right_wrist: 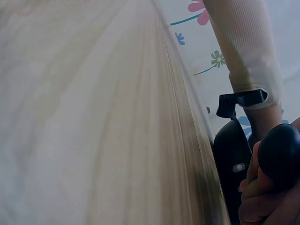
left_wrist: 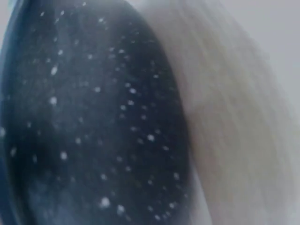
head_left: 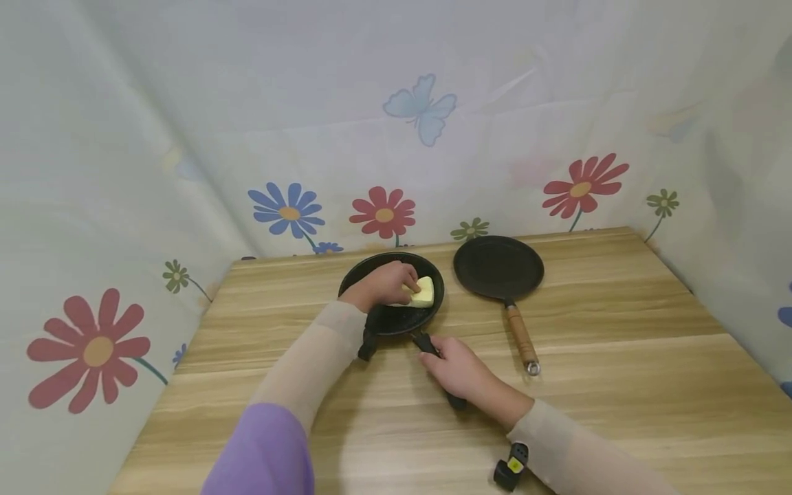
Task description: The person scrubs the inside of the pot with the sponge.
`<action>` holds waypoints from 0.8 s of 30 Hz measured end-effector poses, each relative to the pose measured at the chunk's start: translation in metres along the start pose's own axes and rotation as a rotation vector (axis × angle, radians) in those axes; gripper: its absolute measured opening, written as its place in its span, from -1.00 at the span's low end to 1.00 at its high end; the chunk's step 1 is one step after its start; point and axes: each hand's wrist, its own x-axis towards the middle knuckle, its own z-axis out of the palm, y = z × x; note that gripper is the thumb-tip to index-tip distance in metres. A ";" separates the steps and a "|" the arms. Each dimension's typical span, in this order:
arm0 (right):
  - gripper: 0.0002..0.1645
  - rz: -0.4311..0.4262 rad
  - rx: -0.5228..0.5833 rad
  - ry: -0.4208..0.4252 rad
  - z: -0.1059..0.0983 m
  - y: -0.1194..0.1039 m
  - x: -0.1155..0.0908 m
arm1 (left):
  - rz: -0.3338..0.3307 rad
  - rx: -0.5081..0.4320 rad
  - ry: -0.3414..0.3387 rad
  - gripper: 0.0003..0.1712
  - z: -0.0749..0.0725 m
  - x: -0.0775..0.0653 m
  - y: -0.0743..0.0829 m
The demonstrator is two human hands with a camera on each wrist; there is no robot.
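Observation:
A black frying pan is at the middle of the table, towards the back. Inside it my left hand reaches down and holds a pale yellow sponge by its near side, against the pan's inner surface. My right hand grips the pan's black handle, whose rounded end sticks out beyond the curled fingers in the right wrist view. White specks dot the dark pan surface in the left wrist view, where the sponge does not show.
To the right lies a flat black pan with a wooden handle, its handle towards me. The wood-grain table meets a flower-print cloth at the back and sides. Black camera straps sit on both wrists.

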 end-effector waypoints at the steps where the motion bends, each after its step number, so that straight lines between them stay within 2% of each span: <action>1: -0.69 0.002 0.002 0.002 0.000 0.000 0.000 | -0.003 0.002 -0.004 -0.62 0.000 -0.001 0.001; 11: -0.77 0.009 0.031 0.019 0.001 -0.003 -0.001 | -0.029 0.037 -0.017 -0.62 0.002 -0.014 0.010; 17: -0.80 0.017 0.028 0.017 0.001 -0.002 -0.002 | -0.036 0.047 -0.033 -0.51 0.006 -0.019 0.011; 24: -0.81 0.032 0.000 0.054 0.004 -0.001 -0.002 | -0.030 0.031 -0.034 -0.59 0.006 -0.020 0.014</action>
